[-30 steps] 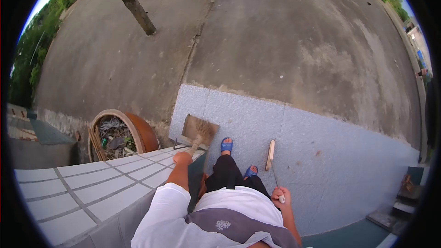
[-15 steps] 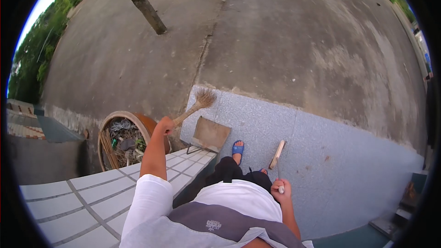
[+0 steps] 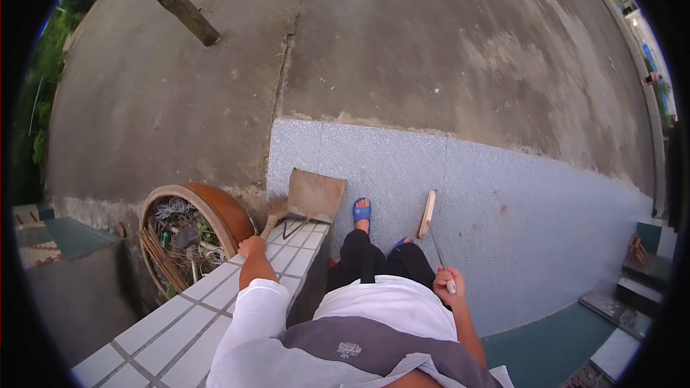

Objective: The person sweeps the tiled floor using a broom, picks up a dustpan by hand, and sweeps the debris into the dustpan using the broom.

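Note:
At the tiled ledge (image 3: 215,291), my left hand (image 3: 251,246) is closed round the handle of a short straw hand broom (image 3: 276,213). The broom's bristles point away from me, beside a tan, square metal dustpan (image 3: 316,195) at the ledge's far end. A dark wire handle shows at the dustpan's near side. Low on the right, my right hand (image 3: 449,284) grips the pale handle of a tool with a thin metal shaft. Its long, narrow, wood-coloured head (image 3: 428,214) is over the speckled floor, right of my feet in blue sandals (image 3: 362,209).
A large brown clay pot (image 3: 219,205) with dry sticks and debris stands left of the ledge. Grey speckled paving (image 3: 517,237) meets rough concrete (image 3: 388,50) ahead. A wooden post (image 3: 172,1) stands at the upper left. Steps (image 3: 636,287) lie at the far right.
My left hand has drawn the broom back and down from the paving to beside the ledge and dustpan. The view has shifted; my right hand keeps its tool.

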The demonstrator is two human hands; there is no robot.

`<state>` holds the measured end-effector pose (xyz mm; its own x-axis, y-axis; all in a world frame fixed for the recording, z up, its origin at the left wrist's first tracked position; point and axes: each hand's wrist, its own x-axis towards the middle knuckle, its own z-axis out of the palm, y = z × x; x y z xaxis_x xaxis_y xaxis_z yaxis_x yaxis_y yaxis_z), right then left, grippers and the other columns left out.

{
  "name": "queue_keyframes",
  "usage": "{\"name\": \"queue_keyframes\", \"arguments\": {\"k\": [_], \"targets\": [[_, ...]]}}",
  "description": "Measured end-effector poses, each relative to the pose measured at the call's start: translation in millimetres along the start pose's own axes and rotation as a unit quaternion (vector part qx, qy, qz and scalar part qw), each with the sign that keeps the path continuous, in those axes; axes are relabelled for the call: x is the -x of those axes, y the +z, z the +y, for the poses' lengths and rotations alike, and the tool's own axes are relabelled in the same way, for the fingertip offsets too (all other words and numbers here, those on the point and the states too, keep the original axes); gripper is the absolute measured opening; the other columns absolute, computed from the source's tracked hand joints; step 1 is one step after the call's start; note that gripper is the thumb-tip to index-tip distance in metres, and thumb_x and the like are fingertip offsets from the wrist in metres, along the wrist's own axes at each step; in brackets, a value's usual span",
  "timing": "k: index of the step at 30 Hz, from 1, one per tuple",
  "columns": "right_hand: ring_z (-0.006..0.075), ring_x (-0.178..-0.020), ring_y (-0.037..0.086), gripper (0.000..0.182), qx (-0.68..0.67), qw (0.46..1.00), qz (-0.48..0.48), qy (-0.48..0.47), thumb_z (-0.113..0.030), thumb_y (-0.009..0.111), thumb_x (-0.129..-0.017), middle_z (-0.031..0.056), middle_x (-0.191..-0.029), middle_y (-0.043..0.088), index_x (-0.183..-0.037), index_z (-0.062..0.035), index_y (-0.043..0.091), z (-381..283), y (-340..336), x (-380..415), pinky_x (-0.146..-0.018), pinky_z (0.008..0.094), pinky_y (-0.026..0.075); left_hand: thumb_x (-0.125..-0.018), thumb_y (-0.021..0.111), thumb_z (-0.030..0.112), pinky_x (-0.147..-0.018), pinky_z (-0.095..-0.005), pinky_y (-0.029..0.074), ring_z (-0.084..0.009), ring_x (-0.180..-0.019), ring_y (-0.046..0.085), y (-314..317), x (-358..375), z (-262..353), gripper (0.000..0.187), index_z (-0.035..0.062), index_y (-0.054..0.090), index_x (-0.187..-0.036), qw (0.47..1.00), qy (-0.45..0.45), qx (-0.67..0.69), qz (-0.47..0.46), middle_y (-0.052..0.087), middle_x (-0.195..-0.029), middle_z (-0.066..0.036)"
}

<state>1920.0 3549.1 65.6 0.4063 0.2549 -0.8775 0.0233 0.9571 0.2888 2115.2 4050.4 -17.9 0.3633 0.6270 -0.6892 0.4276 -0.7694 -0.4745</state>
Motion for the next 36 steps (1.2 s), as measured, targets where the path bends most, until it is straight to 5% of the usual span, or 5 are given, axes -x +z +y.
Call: {"name": "queue_keyframes", "arguments": {"k": [8,15,27,32,36], "targets": [[0.0072,-0.039,0.039,0.012,0.006,1.000,0.021,-0.009,-0.012,0.042,-0.073,-0.0033,-0.047,0.039,-0.076,-0.0006,0.045,4.5,6.1,7.5,-0.040,0.0227,0.032,-0.076,0.044,0.022,-0.083,-0.0429,0.025,-0.0258,-0.102,0.034,15.9,-2.9,24.2,0.031,0.0072,0.051,-0.103,0.977,0.075,-0.083,0.183,0.041,-0.107,-0.007],[0.0062,-0.040,0.037,0.012,0.005,1.000,0.019,0.005,-0.013,0.043,-0.074,-0.0040,-0.048,0.038,-0.076,-0.0009,0.045,4.0,9.7,4.4,-0.040,0.0222,0.031,-0.075,0.044,0.027,-0.079,-0.0407,0.032,-0.0267,-0.104,0.039,32.4,10.2,25.9,0.033,0.0102,0.052,-0.102,0.992,0.102,-0.066,-0.020,0.043,-0.113,-0.010],[0.0062,-0.040,0.038,0.013,0.059,0.997,0.055,-0.004,-0.013,0.042,-0.074,-0.0041,-0.048,0.038,-0.075,-0.0010,0.046,6.5,23.9,-2.5,-0.040,0.0223,0.031,-0.073,0.043,0.040,-0.089,-0.0417,0.026,-0.0288,-0.112,0.030,51.0,57.1,56.4,0.049,0.0076,0.046,-0.111,0.992,0.123,-0.036,-0.019,0.036,-0.120,-0.013],[0.0067,-0.039,0.038,0.012,0.062,0.997,0.050,-0.001,-0.013,0.042,-0.073,-0.0037,-0.047,0.038,-0.075,-0.0013,0.045,8.9,27.1,-2.7,-0.039,0.0225,0.031,-0.069,0.050,0.039,-0.086,-0.0423,0.030,-0.0264,-0.110,0.034,95.0,37.5,68.4,0.049,0.0149,0.046,-0.111,0.906,0.409,-0.092,-0.056,0.040,-0.116,-0.011],[0.0070,-0.039,0.038,0.012,0.071,0.995,0.069,-0.008,-0.013,0.041,-0.073,-0.0036,-0.047,0.038,-0.075,-0.0014,0.045,9.0,26.3,-1.8,-0.039,0.0228,0.031,-0.072,0.048,0.029,-0.084,-0.0419,0.034,-0.0318,-0.105,0.039,69.8,55.0,82.3,0.041,0.0121,0.047,-0.109,0.928,0.357,-0.086,-0.066,0.049,-0.104,-0.014]]}}
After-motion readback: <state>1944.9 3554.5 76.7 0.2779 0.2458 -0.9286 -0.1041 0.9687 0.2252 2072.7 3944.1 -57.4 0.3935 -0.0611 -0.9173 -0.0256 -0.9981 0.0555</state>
